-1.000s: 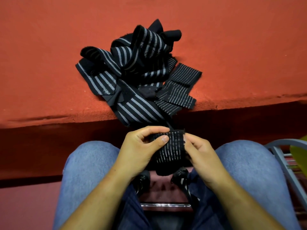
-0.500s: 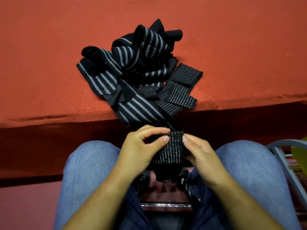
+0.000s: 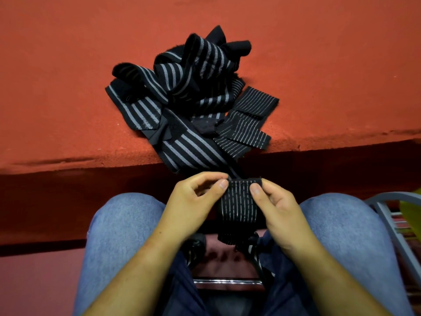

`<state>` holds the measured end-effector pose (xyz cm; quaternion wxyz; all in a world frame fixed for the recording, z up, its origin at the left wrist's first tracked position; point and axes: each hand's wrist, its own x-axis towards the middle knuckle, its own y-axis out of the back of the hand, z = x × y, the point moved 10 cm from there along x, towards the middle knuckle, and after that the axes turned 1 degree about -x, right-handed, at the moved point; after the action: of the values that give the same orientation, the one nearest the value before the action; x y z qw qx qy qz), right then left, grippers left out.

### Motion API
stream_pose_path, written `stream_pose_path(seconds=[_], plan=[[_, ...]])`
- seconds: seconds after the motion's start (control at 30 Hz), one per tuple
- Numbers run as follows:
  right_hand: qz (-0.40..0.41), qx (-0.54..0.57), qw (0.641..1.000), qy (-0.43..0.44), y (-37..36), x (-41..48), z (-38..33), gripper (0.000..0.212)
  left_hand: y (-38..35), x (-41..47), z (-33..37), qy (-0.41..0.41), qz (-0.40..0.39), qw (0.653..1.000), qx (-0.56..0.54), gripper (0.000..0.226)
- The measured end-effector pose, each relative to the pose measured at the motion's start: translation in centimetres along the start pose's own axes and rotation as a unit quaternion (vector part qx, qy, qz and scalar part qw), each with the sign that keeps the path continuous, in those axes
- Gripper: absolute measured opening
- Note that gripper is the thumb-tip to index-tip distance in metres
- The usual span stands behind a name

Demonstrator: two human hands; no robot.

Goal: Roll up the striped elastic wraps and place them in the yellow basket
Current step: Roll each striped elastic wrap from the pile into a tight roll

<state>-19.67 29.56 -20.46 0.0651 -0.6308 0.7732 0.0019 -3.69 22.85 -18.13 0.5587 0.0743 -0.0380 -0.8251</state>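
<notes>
- Narrow-striped wrap (image 3: 242,205) held over the lap, between the knees, at 6 o'clock from the pile; its stripes run up and down, and its lower end hangs loose.
- Left hand (image 3: 193,202): thumb and forefinger pinch the wrap's upper left edge.
- Right hand (image 3: 279,212): thumb pressed on the upper right edge, fingers curled behind, gripping.
- Pile of striped wraps (image 3: 186,103) lies tangled on the red surface (image 3: 68,87), at 12 o'clock from the hands; one band trails over the edge towards them.
- Yellow sliver, likely the basket (image 3: 412,212), at 3 o'clock, beside a grey frame (image 3: 385,198).
</notes>
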Motion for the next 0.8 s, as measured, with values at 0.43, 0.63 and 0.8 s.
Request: stream_pose_path(seconds=[0.43, 0.63, 0.8], plan=[[0.021, -0.002, 1.0, -0.014, 0.4, 0.0, 0.1, 0.024, -1.1, -0.3, -0.6, 0.029, -0.03, 0.998, -0.047, 0.006], [0.018, 0.046, 0.998, -0.035, 0.4, 0.1, 0.6, 0.028, -1.0, -0.1, -1.5, 0.039, -0.033, 0.998, -0.032, 0.015], [-0.004, 0.047, 0.997, -0.06, -0.3, 0.1, 1.1, 0.03, -0.4, 0.0, -1.2, 0.035, -0.008, 0.996, -0.084, 0.016]])
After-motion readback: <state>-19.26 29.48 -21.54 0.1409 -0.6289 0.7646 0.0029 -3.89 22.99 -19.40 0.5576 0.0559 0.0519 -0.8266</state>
